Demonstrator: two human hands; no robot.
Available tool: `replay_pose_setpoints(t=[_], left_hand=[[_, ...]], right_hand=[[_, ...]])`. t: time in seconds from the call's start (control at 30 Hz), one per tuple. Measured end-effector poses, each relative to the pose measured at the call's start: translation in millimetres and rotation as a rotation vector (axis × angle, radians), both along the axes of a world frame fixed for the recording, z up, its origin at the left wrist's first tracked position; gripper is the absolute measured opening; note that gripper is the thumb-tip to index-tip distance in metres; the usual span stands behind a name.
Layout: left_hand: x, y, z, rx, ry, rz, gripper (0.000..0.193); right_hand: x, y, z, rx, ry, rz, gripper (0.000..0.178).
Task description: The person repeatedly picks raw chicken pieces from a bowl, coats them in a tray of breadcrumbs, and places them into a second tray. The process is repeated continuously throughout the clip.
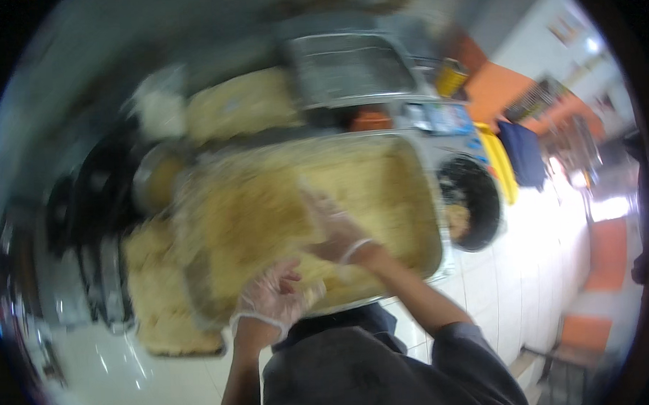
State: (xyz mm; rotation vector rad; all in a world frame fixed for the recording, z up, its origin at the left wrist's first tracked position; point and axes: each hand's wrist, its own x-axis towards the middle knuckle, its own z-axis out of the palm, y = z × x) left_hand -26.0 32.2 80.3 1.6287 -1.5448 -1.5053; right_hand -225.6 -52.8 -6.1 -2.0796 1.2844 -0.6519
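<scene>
A large rectangular metal tray [441, 230] sits in the middle of the scene, broad side toward the person, filled with a yellow, crumbly mass [245, 213] that looks browner toward the left. Two hands in clear plastic gloves are over its near half. The right hand [334, 231] is spread, its fingers reaching far and slightly left above the mass and its thumb standing out to the left; blur hides whether it touches the surface. The left hand [270, 295] is at the tray's near edge, left of the middle, fingers partly curled. A pale yellowish patch shows just right of its fingertips, but I cannot tell whether they pinch anything.

Beside the tray on the left, and nearer, lies a pale yellow slab [171, 296]; farther left-back is a round bowl [150, 181] with yellowish contents. Beyond the tray, from left to right, are a whitish bag [162, 108], a plump yellow bag [240, 105], a shallow metal pan [355, 69] and a blue-and-white packet [447, 117]. Just right of the tray is a black basin [476, 188] holding a pale lump [456, 221]. Pale floor tiles [516, 281] show at the near right.
</scene>
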Motion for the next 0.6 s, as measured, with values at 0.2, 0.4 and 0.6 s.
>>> replay_pose_setpoints(t=[0.2, 0.4, 0.6], left_hand=[[-122, -26, -33, -0.47, -0.295, -0.287, 0.036], [-163, -35, -30, -0.645, -0.284, -0.55, 0.021], [-159, -40, -11, -0.736, -0.156, -0.819, 0.02]], right_hand=[[-60, -17, 48, 0.229, -0.471, -0.529, 0.095], [-113, -4, 51, 0.318, -1.17, -0.574, 0.093], [-229, 32, 93, 0.354, -0.844, -0.544, 0.04]])
